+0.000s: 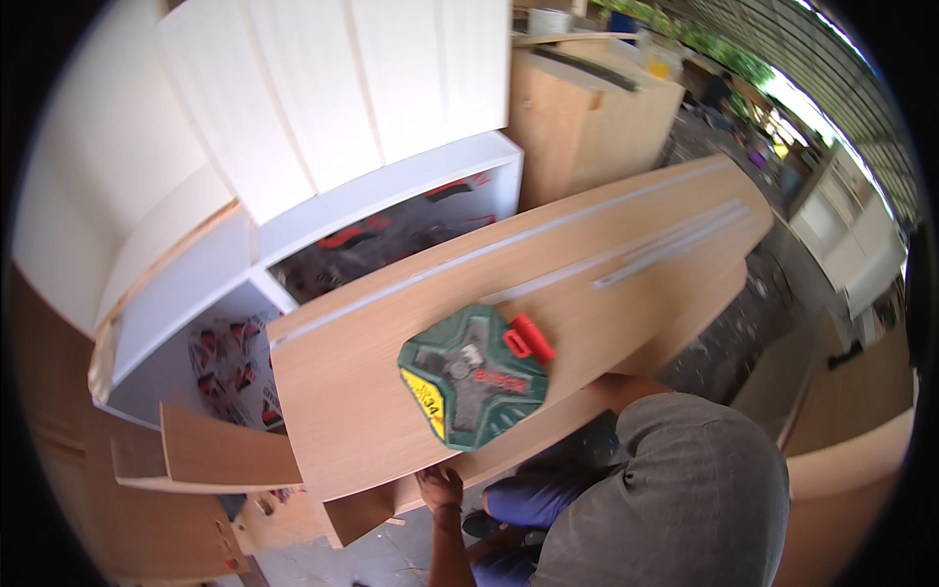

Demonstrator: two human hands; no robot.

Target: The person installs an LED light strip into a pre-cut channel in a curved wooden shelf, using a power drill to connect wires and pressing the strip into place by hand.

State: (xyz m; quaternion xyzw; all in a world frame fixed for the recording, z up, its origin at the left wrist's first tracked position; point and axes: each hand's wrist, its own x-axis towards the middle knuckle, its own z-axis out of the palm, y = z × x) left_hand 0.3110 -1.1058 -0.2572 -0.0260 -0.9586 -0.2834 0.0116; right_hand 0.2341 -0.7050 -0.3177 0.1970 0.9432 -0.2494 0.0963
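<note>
Of the hands point(442, 486), the right is mostly hidden at the board point(352, 421)'s edge, and distant clutter point(768, 137) is blurred.

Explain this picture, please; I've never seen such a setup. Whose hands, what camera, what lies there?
There is no machine: a person works bare-handed. The picture comes from a wide fisheye camera on their head, so straight edges bend. A wood-toned panel bears a green case, a red piece at the case's side, and pale strips. Beyond is a pale-framed cabinet. The left hand is at the panel's near edge; whether it grips is unclear. The right forearm reaches that side too, its hand hard to make out.
</note>
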